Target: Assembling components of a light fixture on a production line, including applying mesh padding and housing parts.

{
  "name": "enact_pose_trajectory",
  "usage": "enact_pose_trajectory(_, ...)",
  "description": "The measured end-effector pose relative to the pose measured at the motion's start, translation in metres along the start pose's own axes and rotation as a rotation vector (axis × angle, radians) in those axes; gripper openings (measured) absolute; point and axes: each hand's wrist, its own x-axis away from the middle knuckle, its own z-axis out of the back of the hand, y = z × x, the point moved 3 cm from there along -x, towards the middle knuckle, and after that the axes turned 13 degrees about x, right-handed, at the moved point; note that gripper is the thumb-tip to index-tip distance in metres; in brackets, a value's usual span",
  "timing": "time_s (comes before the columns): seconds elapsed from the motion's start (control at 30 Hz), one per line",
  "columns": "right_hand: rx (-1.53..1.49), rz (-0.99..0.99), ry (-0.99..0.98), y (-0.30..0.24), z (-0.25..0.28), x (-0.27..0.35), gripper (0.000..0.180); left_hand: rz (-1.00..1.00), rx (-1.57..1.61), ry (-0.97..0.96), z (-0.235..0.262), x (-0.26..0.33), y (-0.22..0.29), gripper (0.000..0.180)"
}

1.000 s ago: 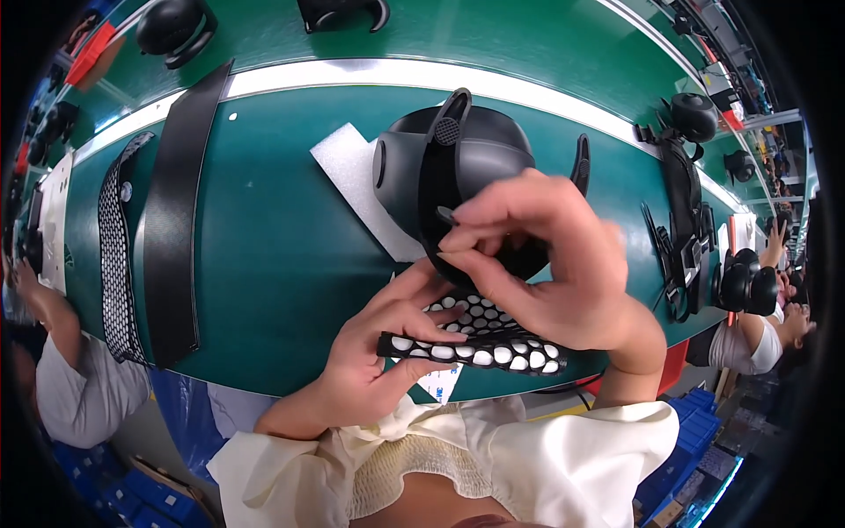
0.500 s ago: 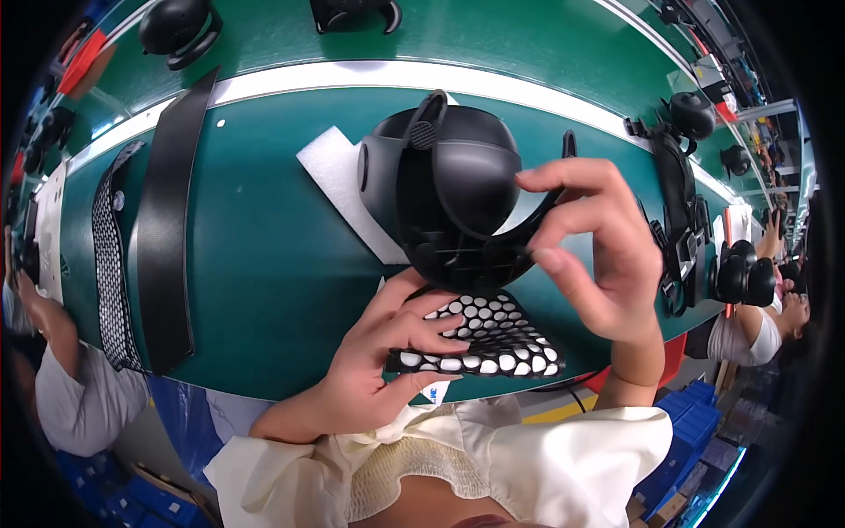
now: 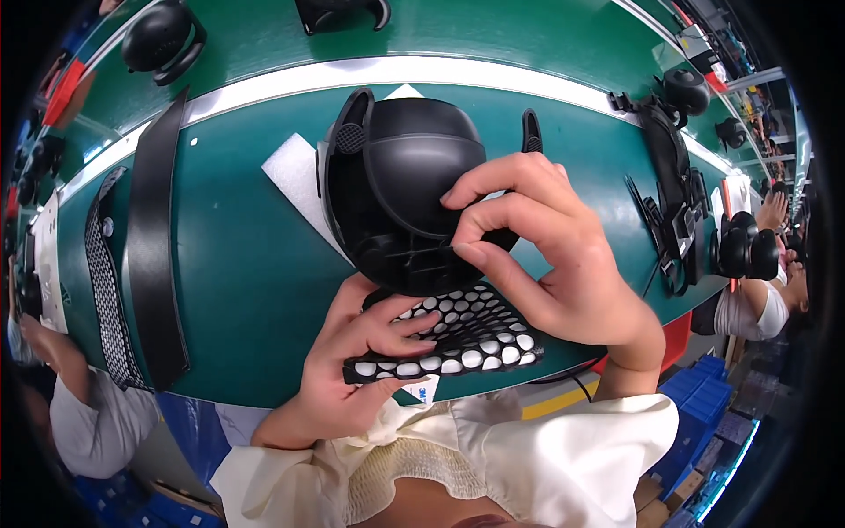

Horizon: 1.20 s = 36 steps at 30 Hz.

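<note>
A black domed housing [image 3: 422, 163], with upright curved arms at its sides, sits on the green bench in front of me. My left hand [image 3: 348, 361] is closed on a folded black mesh strip [image 3: 471, 348] with white round spots, its thumb below and fingers above. The strip's far edge meets the near side of the housing. A white tab [image 3: 425, 388] hangs under the strip. At the housing's near right rim, my right hand [image 3: 546, 246] pinches with thumb and index finger; the other fingers are bent over the dome. Its palm hides part of the right arm.
White foam [image 3: 299, 189] lies left of the housing. Farther left are a long black strip [image 3: 157, 255] and another mesh strip [image 3: 107, 282]. Black straps with buckles [image 3: 673, 220] lie at the right. Other black housings [image 3: 161, 37] stand beyond the white rail. Co-workers sit on both sides.
The housing has shifted left and turned slightly. My right hand has moved left, from its right arm to the near rim. My left hand and the mesh strip have also shifted left.
</note>
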Motion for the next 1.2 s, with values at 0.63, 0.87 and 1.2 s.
enact_pose_trajectory(0.63,-0.104,-0.117,-0.134,-0.006,0.003,-0.035,0.018,-0.020,-0.072,0.074,0.002,-0.002,0.005,0.016)
enact_pose_trajectory(0.87,0.046,-0.145,-0.201,-0.012,-0.009,-0.046,0.027,0.007,-0.032,0.035,0.001,0.000,0.008,0.014)
enact_pose_trajectory(1.2,-0.043,-0.180,-0.315,-0.013,-0.012,-0.050,0.026,-0.052,-0.027,-0.028,0.003,0.000,0.006,0.011)
